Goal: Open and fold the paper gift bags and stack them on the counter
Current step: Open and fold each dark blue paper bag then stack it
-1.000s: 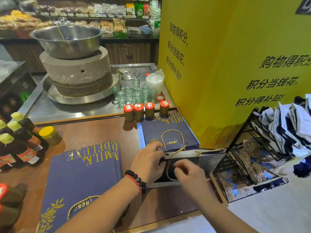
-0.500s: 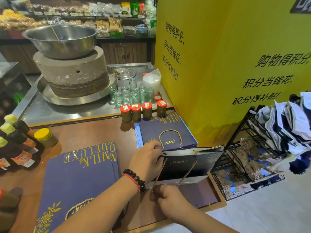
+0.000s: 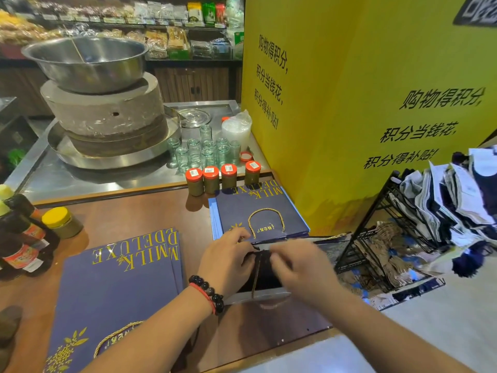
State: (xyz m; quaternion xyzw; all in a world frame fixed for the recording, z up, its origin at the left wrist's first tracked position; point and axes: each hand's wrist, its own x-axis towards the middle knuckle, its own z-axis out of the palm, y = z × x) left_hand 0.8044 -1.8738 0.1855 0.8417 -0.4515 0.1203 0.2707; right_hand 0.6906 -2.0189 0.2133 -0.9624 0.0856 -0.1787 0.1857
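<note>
From the head camera, I am watching both hands working at the mouth of a small navy gift bag [image 3: 265,275] lying on the wooden counter [image 3: 139,214], just at the six o'clock edge of the stack of small folded bags [image 3: 258,211]. The bag's long axis is running from nine o'clock to three o'clock across my view, its open mouth facing the hands, so the bag is lying straight ahead, at twelve o'clock from both wrists. The left hand [image 3: 228,262] is pinching the mouth's left rim with curled fingers; the right hand [image 3: 298,267] is blurred, fingers bent over the right rim, apparently grasping it, though I cannot tell for sure. Both are about equally near; the left is the steadier anchor. A gold cord handle [image 3: 255,275] is hanging down between them. The larger folded bags [image 3: 118,286] are lying at nine o'clock. Compared with half a second earlier, the right hand is up at the bag's mouth instead of down at the near counter edge.
</note>
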